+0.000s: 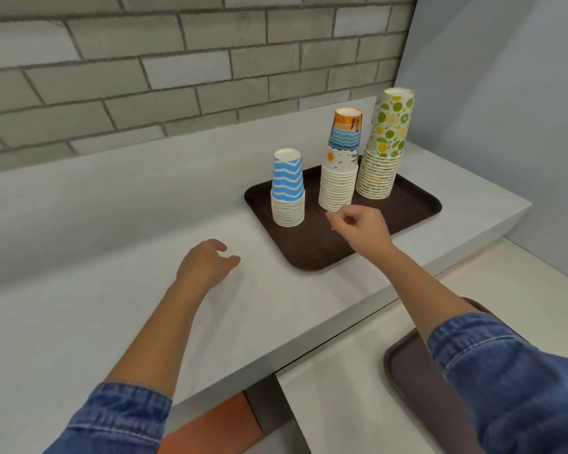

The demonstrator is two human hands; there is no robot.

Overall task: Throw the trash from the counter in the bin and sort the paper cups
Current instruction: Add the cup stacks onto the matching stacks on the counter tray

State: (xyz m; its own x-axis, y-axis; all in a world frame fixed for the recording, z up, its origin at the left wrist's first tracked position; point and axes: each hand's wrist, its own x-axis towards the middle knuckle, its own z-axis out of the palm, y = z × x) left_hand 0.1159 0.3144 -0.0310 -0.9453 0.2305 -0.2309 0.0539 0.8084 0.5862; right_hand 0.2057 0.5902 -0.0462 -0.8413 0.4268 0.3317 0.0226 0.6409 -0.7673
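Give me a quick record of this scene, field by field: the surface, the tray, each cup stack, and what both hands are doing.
surface: white counter
tray: brown tray on the counter
left stack: blue zigzag cups, upside down
middle stack: mixed-pattern cups, orange cup on top
right stack: citrus-print cups, tallest
left hand: open, empty, above the counter
right hand: fingers curled, at the middle stack's base
loose trash: none visible

three cup stacks (338, 181) on brown tray (417, 208) | right hand (358, 227) at middle stack | left hand (207, 263) loosely curled
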